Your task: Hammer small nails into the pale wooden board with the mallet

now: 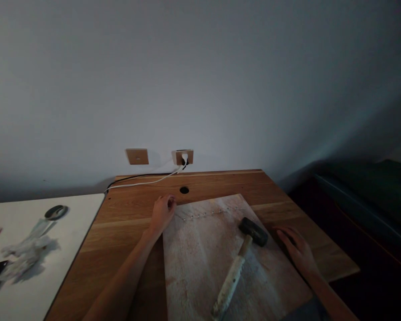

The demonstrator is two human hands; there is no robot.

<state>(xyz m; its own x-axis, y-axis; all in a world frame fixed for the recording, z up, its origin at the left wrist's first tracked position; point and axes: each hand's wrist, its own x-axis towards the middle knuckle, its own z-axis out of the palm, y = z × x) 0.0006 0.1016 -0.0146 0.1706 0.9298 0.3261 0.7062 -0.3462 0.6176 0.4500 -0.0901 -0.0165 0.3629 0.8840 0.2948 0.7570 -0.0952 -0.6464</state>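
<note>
A worn wooden board lies on the wooden desk. Across its far end runs a row of several small shiny nails, standing up with thin shadows. A mallet rests diagonally on the board, its dark head towards the right edge and its pale, worn handle towards me. My left hand is at the board's far left corner with fingers curled together; whatever they hold, if anything, is hidden. Beside the right edge, my right hand lies with fingers stretched out and apart, near the mallet head but not touching it.
Left of the wooden desk stands a white table with a roll of tape and crumpled plastic. Behind are a wall socket with a plug, cables and a round desk hole.
</note>
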